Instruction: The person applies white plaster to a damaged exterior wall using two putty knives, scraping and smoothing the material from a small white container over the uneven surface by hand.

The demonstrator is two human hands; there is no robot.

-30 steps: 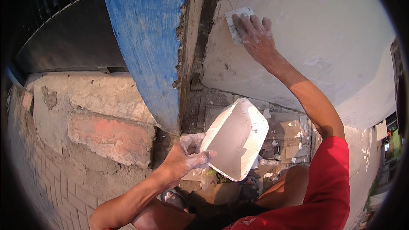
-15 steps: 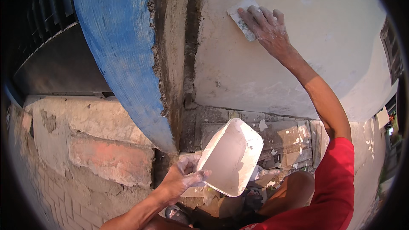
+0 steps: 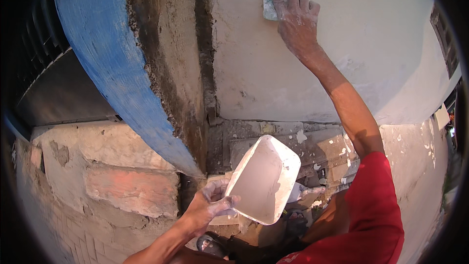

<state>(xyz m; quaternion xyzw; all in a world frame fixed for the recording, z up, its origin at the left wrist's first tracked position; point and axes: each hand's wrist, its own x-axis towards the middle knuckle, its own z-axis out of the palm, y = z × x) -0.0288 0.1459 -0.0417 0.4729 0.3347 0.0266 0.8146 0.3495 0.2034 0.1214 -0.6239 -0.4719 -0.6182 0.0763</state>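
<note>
A white rectangular tub (image 3: 289,168) is tilted in front of me, gripped at its left rim by my left hand (image 3: 207,208), thumb over the edge. Smooth pale paste (image 3: 256,186) lies inside it. High on the whitish wall (image 3: 361,34), my right hand (image 3: 299,27) presses a flat, pale putty spreader (image 3: 269,6) against the surface. Its fingers are bent over the spreader and cover part of it. Both hands are smeared with white residue.
Left of the wall stands a blue-painted pillar (image 3: 97,29) with a rough, broken edge. A dark groove (image 3: 202,34) runs between pillar and wall. Paint flakes litter the boards (image 3: 337,151) at the wall's foot. A reddish block (image 3: 132,190) sits lower left.
My right hand has moved up and slightly left along the wall with the spreader, which is now more upright. My left hand still holds the tub. The view has shifted a little.
</note>
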